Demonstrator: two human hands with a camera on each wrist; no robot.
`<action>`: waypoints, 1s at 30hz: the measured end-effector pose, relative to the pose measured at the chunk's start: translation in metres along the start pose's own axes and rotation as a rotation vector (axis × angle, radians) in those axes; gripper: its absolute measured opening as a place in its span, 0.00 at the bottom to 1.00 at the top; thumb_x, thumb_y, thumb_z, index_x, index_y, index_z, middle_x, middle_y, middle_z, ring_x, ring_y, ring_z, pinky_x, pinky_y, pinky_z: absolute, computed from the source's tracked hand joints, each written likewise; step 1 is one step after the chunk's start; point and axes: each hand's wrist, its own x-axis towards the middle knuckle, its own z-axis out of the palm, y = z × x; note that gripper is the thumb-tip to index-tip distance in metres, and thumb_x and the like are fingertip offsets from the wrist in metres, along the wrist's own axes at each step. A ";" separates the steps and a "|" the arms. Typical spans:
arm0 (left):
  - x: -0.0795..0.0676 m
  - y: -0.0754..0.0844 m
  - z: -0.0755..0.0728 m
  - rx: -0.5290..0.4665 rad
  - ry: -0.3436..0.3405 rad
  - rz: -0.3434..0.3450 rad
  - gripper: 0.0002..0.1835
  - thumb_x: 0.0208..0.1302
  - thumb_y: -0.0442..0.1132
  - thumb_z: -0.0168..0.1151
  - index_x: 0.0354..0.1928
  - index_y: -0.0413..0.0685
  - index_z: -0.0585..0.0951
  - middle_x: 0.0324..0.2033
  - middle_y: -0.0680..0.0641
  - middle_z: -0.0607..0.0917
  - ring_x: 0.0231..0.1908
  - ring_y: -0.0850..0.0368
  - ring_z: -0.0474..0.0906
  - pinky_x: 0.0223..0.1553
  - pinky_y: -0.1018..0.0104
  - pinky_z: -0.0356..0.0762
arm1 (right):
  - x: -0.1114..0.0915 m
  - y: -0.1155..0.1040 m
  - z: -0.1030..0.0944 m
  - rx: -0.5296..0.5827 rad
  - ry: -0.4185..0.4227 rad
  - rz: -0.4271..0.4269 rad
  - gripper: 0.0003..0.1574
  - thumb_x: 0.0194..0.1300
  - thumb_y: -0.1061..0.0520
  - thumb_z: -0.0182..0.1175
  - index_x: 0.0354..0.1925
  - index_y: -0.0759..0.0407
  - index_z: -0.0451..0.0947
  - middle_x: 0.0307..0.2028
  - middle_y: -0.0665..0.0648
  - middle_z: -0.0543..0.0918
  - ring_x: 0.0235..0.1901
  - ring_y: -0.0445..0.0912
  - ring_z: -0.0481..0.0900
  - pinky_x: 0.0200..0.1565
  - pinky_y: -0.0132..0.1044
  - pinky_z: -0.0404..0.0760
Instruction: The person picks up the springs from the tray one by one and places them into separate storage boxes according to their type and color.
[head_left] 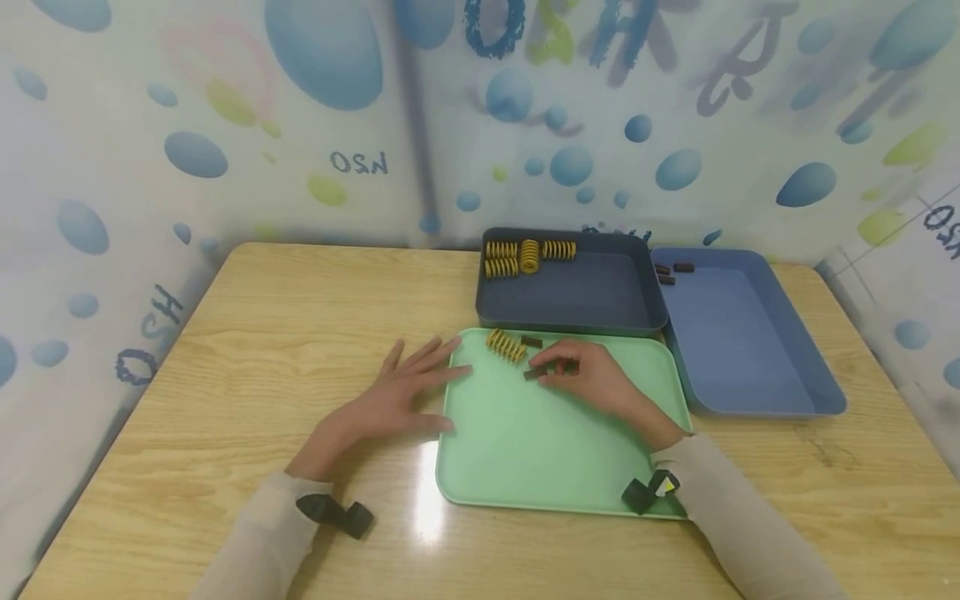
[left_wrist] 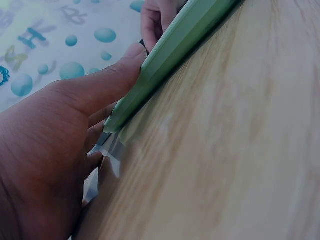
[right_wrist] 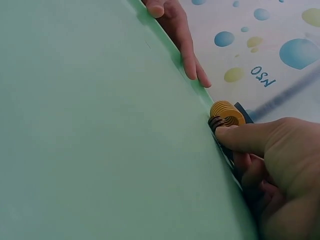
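Between the thumb and fingers of my right hand (head_left: 588, 377) is a small dark spring (head_left: 536, 374), pinched over the green tray (head_left: 555, 450). The right wrist view shows this dark coil (right_wrist: 215, 123) at the thumb tip. A larger yellow spring (head_left: 506, 346) lies near the tray's back left corner, with another small dark spring (head_left: 532, 342) beside it. My left hand (head_left: 397, 390) is spread at the tray's left edge, its fingertips over the rim. In the left wrist view, the left thumb (left_wrist: 117, 82) reaches the green rim (left_wrist: 165, 62).
Behind the green tray stands a dark grey tray (head_left: 592, 292) with several yellow springs (head_left: 529, 257) in its left end. To the right is a blue tray (head_left: 757, 333), with a few small brown springs (head_left: 683, 267) in its back left corner. A patterned wall rises behind the wooden table (head_left: 300, 308).
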 end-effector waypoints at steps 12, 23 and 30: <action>0.002 0.002 0.000 0.006 -0.011 -0.005 0.40 0.57 0.64 0.62 0.71 0.61 0.65 0.75 0.51 0.47 0.73 0.46 0.38 0.64 0.37 0.23 | -0.001 0.005 -0.001 -0.027 -0.026 -0.058 0.12 0.58 0.57 0.69 0.41 0.44 0.86 0.36 0.39 0.84 0.30 0.41 0.75 0.32 0.35 0.74; 0.001 0.003 -0.001 0.004 -0.012 -0.012 0.40 0.57 0.64 0.62 0.71 0.60 0.65 0.75 0.51 0.47 0.73 0.46 0.38 0.64 0.37 0.23 | 0.000 0.005 0.000 -0.043 -0.041 -0.078 0.11 0.60 0.57 0.67 0.42 0.43 0.86 0.37 0.39 0.83 0.29 0.42 0.74 0.31 0.35 0.74; 0.001 0.003 -0.001 -0.004 -0.013 -0.010 0.40 0.58 0.64 0.62 0.71 0.61 0.65 0.75 0.51 0.47 0.73 0.47 0.38 0.64 0.37 0.23 | -0.001 0.006 0.000 -0.044 -0.032 -0.093 0.11 0.60 0.57 0.67 0.42 0.44 0.86 0.37 0.40 0.83 0.28 0.41 0.73 0.31 0.35 0.73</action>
